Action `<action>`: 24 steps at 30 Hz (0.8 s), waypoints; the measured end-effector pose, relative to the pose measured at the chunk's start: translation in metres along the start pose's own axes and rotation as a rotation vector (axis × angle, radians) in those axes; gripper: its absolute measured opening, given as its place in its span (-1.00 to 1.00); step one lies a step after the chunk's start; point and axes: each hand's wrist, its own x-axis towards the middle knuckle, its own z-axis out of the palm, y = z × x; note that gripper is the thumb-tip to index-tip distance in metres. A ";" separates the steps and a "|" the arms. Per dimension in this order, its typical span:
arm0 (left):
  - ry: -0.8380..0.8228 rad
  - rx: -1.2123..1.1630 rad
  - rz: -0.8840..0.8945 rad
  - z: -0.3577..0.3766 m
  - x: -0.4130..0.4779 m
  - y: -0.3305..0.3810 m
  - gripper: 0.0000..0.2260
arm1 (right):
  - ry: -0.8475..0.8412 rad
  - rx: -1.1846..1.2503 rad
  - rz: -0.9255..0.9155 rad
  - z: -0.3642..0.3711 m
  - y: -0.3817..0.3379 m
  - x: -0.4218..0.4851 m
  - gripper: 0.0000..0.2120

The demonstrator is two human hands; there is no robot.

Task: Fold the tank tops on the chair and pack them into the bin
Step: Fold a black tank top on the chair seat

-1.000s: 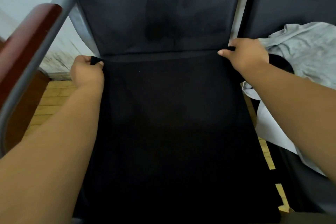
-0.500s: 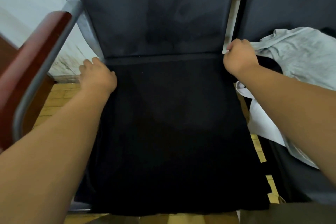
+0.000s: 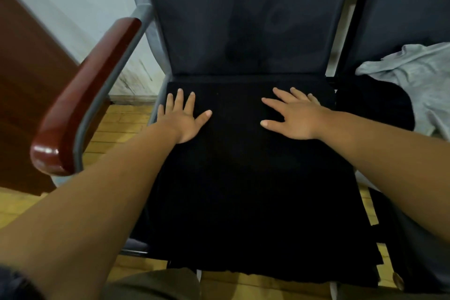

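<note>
Tank top [image 3: 243,190], smooth black rectangle over chair [image 3: 243,19], lies under flat, splayed left hand [image 3: 181,119] and right hand [image 3: 293,118].

Black tank top [image 3: 243,178] spread flat covering chair [image 3: 243,19] seat, grey tank top [image 3: 418,75] crumpled to its right

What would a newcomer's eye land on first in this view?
The left hand and right hand lie flat on the black tank top spread over the chair. Next come the glossy red-brown armrest at left and a crumpled grey garment at right.
</note>
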 end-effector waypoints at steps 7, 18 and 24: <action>0.132 0.005 0.048 0.000 0.026 -0.018 -0.20 | 0.042 0.011 0.029 0.000 -0.004 0.011 -0.23; 0.123 0.062 0.064 -0.017 0.026 -0.019 -0.25 | 0.052 -0.007 0.065 -0.011 -0.013 0.011 -0.21; 0.069 -0.163 -0.027 -0.078 -0.025 -0.014 -0.25 | 0.085 -0.040 0.092 -0.035 -0.025 -0.041 -0.22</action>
